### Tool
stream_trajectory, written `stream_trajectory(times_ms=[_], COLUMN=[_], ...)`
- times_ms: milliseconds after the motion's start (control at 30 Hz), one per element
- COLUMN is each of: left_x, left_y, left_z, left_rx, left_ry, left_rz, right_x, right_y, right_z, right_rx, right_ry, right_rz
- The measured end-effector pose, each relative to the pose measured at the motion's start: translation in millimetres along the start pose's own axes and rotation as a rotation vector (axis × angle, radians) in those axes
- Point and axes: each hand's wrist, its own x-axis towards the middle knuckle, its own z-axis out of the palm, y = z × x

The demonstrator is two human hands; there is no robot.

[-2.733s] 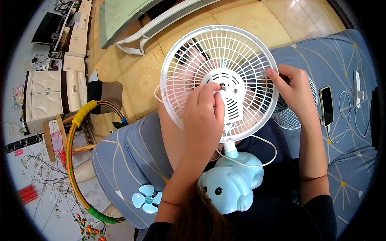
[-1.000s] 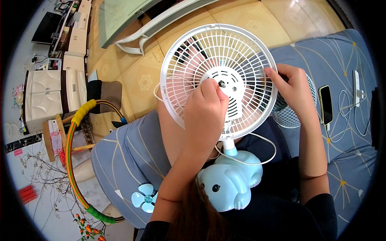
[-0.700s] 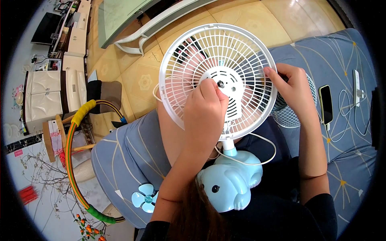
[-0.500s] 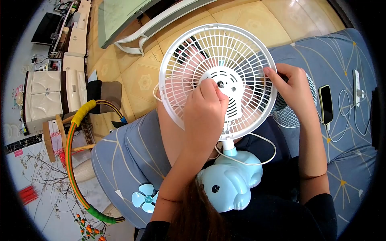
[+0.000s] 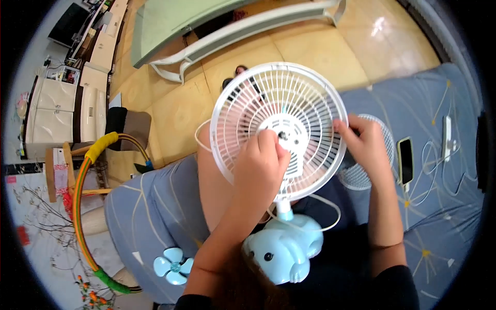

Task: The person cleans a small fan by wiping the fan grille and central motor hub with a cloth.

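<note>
A small fan stands in my lap, with a light blue animal-shaped base (image 5: pixel 281 253) and a round white rear grille (image 5: pixel 279 67). Its centre motor cover, with a dark shaft (image 5: pixel 282 136), faces me. My left hand (image 5: pixel 260 164) is closed in a pinch beside that centre; whatever lies between the fingertips is hidden. On the grille's right rim, my right hand (image 5: pixel 368 143) grips with thumb and fingers. The blue fan blade (image 5: pixel 175 266) lies on the sofa by my left forearm. Behind my right hand rests a second round white grille (image 5: pixel 356 178).
I sit on a grey-blue patterned sofa (image 5: pixel 155 206). To the right lie a phone (image 5: pixel 405 161) on a cable and a white power strip (image 5: pixel 447 137). A striped hoop (image 5: pixel 77 217) leans at the left. A glass-topped table (image 5: pixel 170 23) stands ahead.
The view has shifted, so the fan grille appears lower and other things have moved slightly left. Both hands keep their places on the fan.
</note>
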Motion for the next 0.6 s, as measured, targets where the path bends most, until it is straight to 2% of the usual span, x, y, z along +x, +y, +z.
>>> stream_trajectory(times_ms=[100,333,367,600], left_x=[-4.7,-1.3,-4.4,-7.4], left_y=[2.4,21.6,25.7,23.1], left_z=[-1.1,-7.7,-8.1,4.6], left_rx=[-0.025,0.006,-0.06,-0.082], left_ry=[-0.048,0.099,0.023,0.054], left_rz=[-0.003,0.007,-0.074,-0.025], right_x=[1.8,-4.5,-4.1,-9.2], right_y=[6.7,-0.4,0.8,-8.4], right_z=[-0.8,-8.7,-9.8,-24.0], right_rx=[0.002,0.029,0.021,0.028], right_ry=[-0.02,-0.003,0.005,0.026], right_rz=[0.027,0.049,0.04,0.019])
